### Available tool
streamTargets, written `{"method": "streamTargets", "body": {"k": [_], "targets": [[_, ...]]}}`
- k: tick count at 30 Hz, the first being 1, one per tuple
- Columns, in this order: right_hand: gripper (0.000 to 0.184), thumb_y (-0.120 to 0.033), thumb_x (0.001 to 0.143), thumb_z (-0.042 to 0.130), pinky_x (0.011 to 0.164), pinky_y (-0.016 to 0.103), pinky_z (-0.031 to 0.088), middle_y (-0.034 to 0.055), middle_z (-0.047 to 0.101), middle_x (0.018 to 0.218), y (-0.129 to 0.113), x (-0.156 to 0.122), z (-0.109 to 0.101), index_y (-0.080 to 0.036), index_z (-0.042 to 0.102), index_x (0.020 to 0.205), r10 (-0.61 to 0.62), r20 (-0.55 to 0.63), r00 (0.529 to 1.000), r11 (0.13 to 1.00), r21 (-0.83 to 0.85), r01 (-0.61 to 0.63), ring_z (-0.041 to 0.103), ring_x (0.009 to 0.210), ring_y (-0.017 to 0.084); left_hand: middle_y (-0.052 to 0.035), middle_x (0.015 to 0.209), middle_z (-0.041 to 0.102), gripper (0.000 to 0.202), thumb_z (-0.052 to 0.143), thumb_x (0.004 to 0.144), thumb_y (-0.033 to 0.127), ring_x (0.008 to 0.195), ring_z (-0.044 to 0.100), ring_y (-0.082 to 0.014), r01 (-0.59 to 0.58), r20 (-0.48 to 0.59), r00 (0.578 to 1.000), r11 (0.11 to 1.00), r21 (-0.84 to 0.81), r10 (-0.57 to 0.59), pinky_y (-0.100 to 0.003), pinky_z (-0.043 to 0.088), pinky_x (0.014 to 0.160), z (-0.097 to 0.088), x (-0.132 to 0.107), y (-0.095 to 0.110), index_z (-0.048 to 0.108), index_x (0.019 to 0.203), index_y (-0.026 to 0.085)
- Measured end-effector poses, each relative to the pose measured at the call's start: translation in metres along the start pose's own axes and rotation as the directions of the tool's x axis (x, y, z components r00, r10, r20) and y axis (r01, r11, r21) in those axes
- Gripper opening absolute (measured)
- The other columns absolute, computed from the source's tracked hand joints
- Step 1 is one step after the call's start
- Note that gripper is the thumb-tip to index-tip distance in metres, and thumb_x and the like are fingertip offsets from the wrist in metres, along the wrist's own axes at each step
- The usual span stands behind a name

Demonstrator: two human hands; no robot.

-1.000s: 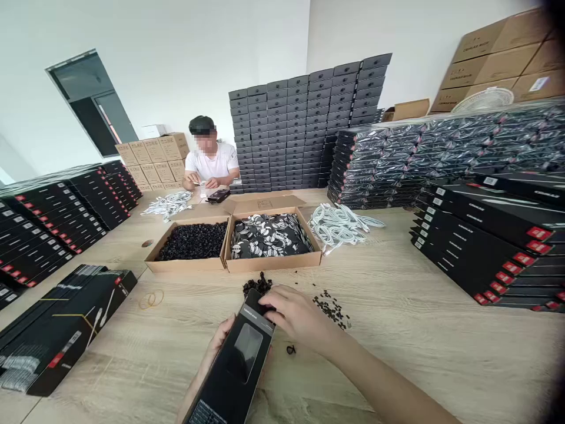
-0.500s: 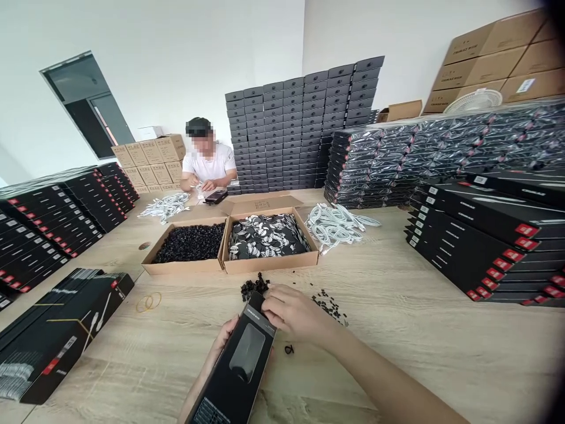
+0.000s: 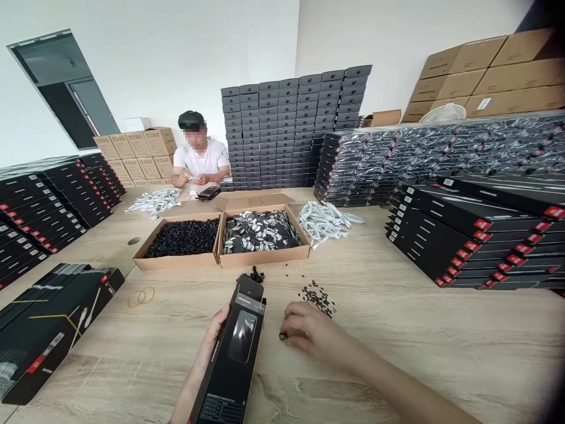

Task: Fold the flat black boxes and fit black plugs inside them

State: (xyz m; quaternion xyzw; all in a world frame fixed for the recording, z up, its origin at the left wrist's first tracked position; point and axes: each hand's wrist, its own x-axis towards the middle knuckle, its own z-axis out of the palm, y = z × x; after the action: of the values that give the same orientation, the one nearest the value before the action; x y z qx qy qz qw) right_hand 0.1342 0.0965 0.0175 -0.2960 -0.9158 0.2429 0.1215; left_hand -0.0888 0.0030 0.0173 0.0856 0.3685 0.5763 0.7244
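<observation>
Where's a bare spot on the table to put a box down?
Bare pale-wood table lies right of the right hand, below the stacked black red-tipped boxes. Crowded: around the small black pieces and the brown cardboard trays.

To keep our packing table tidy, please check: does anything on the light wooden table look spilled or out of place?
Yes. Small black pieces lie loose on the table in two clusters, outside the brown cardboard tray holding similar pieces, so they look spilled.
</observation>
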Motion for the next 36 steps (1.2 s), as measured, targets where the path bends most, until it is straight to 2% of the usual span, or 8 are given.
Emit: {"method": "streamTargets", "body": {"k": [3, 5, 9, 13, 19, 26, 30, 36], "targets": [[0.012, -0.027, 0.09, 0.058, 0.086, 0.037, 0.042, 0.0049, 0.068, 0.093, -0.01, -0.003, 0.009, -0.024, 0.07, 0.092, 0.019, -0.061, 0.998, 0.994, 0.111, -0.012, 0.06, 0.091, 0.022, -0.0049, 0.079, 0.077, 0.033, 0.068, 0.081, 0.043, 0.067, 0.069, -0.0163, 0.011, -0.044, 0.999, 1.0, -0.025, -0.012, -0.025, 0.053, 0.066, 0.005, -0.006, -0.002, 0.074, 0.093, 0.013], [0.014, -0.028, 0.09, 0.055, 0.079, 0.035, 0.044, 0.0044, 0.067, 0.086, -0.016, -0.001, 0.004, -0.022, 0.067, 0.09, 0.129, -0.129, 0.983, 0.961, 0.259, -0.092, 0.059, 0.084, 0.021, -0.005, 0.084, 0.078, 0.031, 0.069, 0.08, 0.042, 0.072, 0.07, -0.0175, -0.015, -0.064, 0.998, 1.0, 0.0, 0.015, -0.025, 0.054, 0.07, 0.009, -0.009, -0.002, 0.075, 0.095, 0.015], [0.014, -0.033, 0.082, 0.06, 0.064, 0.028, 0.041, -0.0003, 0.059, 0.072, -0.038, 0.013, -0.023, -0.019, 0.062, 0.078, 0.4, -0.195, 0.896, 0.774, 0.596, -0.216, 0.052, 0.069, 0.016, -0.0077, 0.097, 0.078, 0.04, 0.07, 0.078, 0.047, 0.097, 0.07, -0.0248, -0.093, 0.014, 0.996, 0.992, 0.084, 0.092, -0.031, 0.05, 0.09, 0.015, -0.012, -0.001, 0.075, 0.104, 0.016], [0.014, -0.031, 0.073, 0.064, 0.06, 0.025, 0.036, -0.0017, 0.058, 0.069, -0.06, 0.029, -0.039, -0.017, 0.062, 0.072, 0.432, -0.129, 0.893, 0.642, 0.739, -0.204, 0.047, 0.064, 0.013, -0.008, 0.102, 0.078, 0.043, 0.071, 0.076, 0.047, 0.111, 0.065, -0.0289, -0.165, 0.098, 0.983, 0.977, 0.135, 0.153, -0.036, 0.043, 0.102, 0.017, -0.015, -0.002, 0.074, 0.11, 0.019], [0.008, -0.025, 0.069, 0.061, 0.058, 0.025, 0.032, -0.0038, 0.055, 0.062, -0.07, 0.04, -0.029, -0.018, 0.06, 0.065, 0.425, -0.113, 0.898, 0.608, 0.771, -0.19, 0.045, 0.06, 0.012, -0.0079, 0.115, 0.074, 0.05, 0.074, 0.074, 0.049, 0.108, 0.066, -0.0283, -0.221, 0.108, 0.973, 0.95, 0.218, 0.202, -0.031, 0.048, 0.091, 0.021, -0.019, -0.003, 0.071, 0.117, 0.023], [0.01, -0.028, 0.066, 0.061, 0.058, 0.025, 0.031, -0.0041, 0.054, 0.061, -0.07, 0.044, -0.031, -0.019, 0.056, 0.063, 0.479, -0.028, 0.877, 0.553, 0.786, -0.277, 0.046, 0.061, 0.013, -0.0098, 0.115, 0.074, 0.045, 0.077, 0.068, 0.049, 0.127, 0.054, -0.0329, -0.312, 0.117, 0.949, 0.922, 0.228, 0.292, -0.038, 0.033, 0.112, 0.019, -0.013, -0.003, 0.077, 0.103, 0.02], [0.015, -0.03, 0.067, 0.064, 0.058, 0.024, 0.031, -0.004, 0.055, 0.061, -0.071, 0.045, -0.039, -0.019, 0.056, 0.062, 0.475, 0.041, 0.879, 0.546, 0.769, -0.331, 0.047, 0.062, 0.013, -0.0109, 0.114, 0.074, 0.048, 0.078, 0.067, 0.05, 0.124, 0.056, -0.0359, -0.298, 0.151, 0.952, 0.924, 0.238, 0.268, -0.046, 0.032, 0.113, 0.013, -0.01, -0.002, 0.077, 0.105, 0.02], [0.008, -0.022, 0.065, 0.063, 0.057, 0.024, 0.032, -0.0035, 0.057, 0.06, -0.071, 0.048, -0.044, -0.018, 0.058, 0.061, 0.489, 0.067, 0.87, 0.573, 0.727, -0.378, 0.048, 0.063, 0.013, -0.0089, 0.127, 0.068, 0.048, 0.079, 0.067, 0.045, 0.128, 0.051, -0.0354, -0.28, 0.09, 0.96, 0.906, 0.316, 0.266, -0.047, 0.034, 0.112, 0.009, -0.014, -0.005, 0.074, 0.11, 0.024]]}}
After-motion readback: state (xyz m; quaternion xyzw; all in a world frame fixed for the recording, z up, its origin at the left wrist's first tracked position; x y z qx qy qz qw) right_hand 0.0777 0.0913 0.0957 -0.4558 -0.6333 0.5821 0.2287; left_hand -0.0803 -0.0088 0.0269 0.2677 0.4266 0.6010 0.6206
